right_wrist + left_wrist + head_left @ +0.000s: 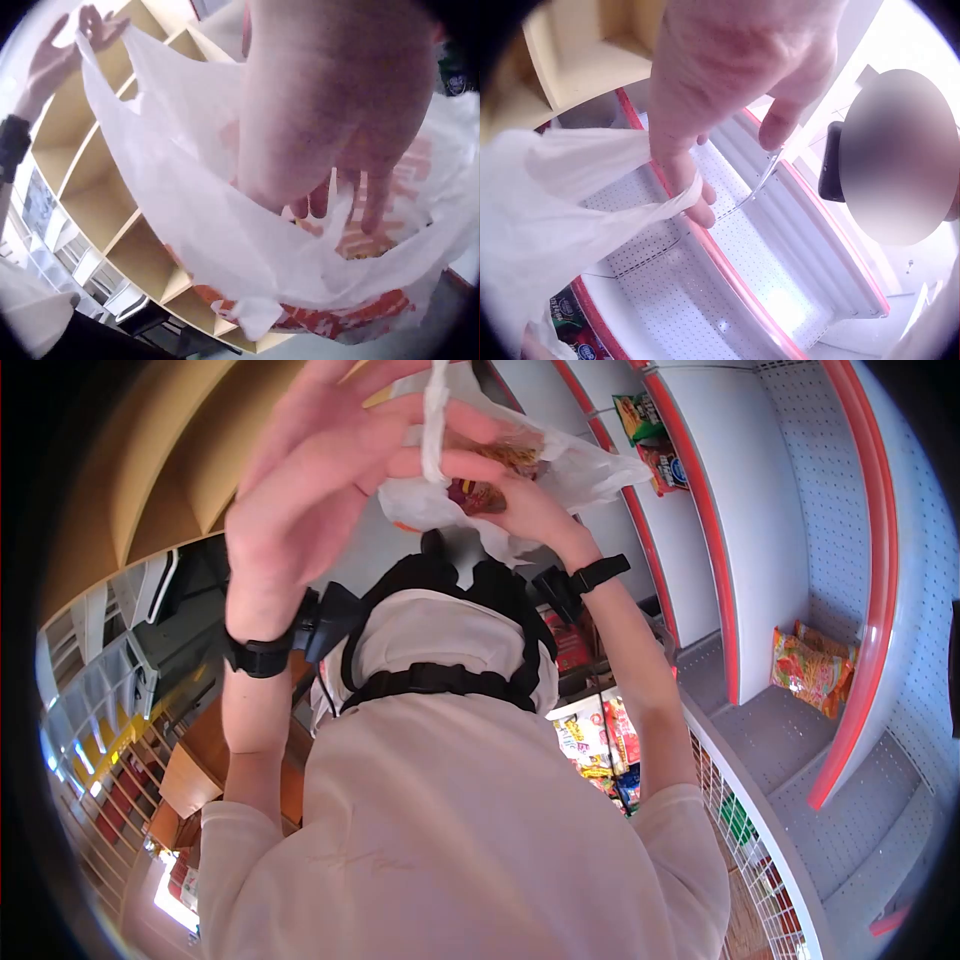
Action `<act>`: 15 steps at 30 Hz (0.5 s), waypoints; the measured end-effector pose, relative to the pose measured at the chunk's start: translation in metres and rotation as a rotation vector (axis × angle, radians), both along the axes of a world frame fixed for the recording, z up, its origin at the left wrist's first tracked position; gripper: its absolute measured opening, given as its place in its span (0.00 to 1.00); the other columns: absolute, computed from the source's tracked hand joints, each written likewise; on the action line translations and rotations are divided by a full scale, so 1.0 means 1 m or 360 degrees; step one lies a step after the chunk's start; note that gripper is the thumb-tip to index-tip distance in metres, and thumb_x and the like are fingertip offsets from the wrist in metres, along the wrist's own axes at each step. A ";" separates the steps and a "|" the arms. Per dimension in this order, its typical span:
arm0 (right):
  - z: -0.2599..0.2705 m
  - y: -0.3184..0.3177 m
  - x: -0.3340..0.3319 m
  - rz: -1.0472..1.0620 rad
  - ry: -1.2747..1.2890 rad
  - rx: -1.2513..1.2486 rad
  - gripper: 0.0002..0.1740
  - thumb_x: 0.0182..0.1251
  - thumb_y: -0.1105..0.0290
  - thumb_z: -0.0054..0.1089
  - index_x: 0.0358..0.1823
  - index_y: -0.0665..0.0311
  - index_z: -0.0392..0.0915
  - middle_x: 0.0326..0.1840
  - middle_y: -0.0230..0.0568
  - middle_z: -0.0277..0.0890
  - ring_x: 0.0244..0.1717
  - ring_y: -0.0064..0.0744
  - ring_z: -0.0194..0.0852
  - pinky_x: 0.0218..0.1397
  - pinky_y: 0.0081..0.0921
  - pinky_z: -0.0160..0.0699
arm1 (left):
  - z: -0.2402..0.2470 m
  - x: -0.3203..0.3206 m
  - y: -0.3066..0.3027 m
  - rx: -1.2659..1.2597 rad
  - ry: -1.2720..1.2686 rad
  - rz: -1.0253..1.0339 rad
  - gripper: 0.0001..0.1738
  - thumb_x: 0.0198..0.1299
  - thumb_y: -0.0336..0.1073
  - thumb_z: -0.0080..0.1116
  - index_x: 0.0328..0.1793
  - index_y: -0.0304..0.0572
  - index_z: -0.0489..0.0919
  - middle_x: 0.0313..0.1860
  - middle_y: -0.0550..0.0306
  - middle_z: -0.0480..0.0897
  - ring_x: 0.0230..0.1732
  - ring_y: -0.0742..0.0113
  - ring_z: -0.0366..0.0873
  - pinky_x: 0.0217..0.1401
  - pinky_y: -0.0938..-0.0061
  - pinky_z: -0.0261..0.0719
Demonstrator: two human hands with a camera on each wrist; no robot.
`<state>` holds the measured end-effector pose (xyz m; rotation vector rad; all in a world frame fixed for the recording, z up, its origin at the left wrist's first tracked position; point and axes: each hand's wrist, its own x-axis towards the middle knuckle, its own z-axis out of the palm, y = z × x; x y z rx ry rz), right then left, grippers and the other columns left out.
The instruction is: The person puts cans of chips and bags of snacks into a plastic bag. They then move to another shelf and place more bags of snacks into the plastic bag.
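Note:
My left hand (320, 490) holds up a white plastic bag (585, 460) by its handle. In the left wrist view the handle loops round the curled fingers (682, 180) while the thumb stands apart. The right hand (540, 515) reaches into the bag's mouth; in the right wrist view its fingers (379, 199) hang fairly straight inside, beside a fold of plastic. A dark red packet (465, 495) shows in the bag close to these fingertips in the head view. Red-orange print (360, 315) runs across the bag's lower side.
White shelves with red edges (705, 530) rise at the right, with orange snack packets (815, 665) on one and green and red packets (655, 445) higher up. Wooden shelving (97, 187) curves along the left. A white wire basket (750, 830) and bright packets (590, 745) lie below.

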<state>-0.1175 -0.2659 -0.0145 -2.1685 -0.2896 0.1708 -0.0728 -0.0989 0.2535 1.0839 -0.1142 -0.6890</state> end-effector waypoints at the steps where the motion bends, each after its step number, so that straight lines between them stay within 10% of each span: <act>1: -0.006 -0.004 -0.005 -0.0007 0.0027 -0.0022 0.29 0.55 0.57 0.66 0.56 0.65 0.73 0.54 0.50 0.75 0.55 0.49 0.73 0.58 0.37 0.72 | -0.003 0.002 0.001 -0.0015 0.0039 0.0000 0.45 0.48 0.33 0.60 0.73 0.32 0.53 0.67 0.37 0.64 0.57 0.45 0.74 0.57 0.50 0.76; 9: 0.053 -0.100 -0.104 -0.1454 0.0016 0.0313 0.14 0.63 0.72 0.62 0.49 0.66 0.75 0.42 0.40 0.80 0.45 0.25 0.78 0.44 0.24 0.77 | -0.075 0.030 0.042 0.0275 -0.0470 -0.0443 0.46 0.59 0.53 0.50 0.75 0.28 0.52 0.74 0.36 0.56 0.58 0.63 0.71 0.60 0.68 0.72; 15: 0.083 -0.243 -0.217 -0.3021 -0.0486 0.0164 0.31 0.61 0.62 0.68 0.56 0.73 0.62 0.47 0.46 0.72 0.42 0.30 0.73 0.49 0.26 0.76 | -0.104 0.040 0.068 0.0266 -0.0376 -0.0379 0.37 0.66 0.48 0.39 0.73 0.25 0.55 0.73 0.35 0.57 0.58 0.59 0.72 0.64 0.62 0.70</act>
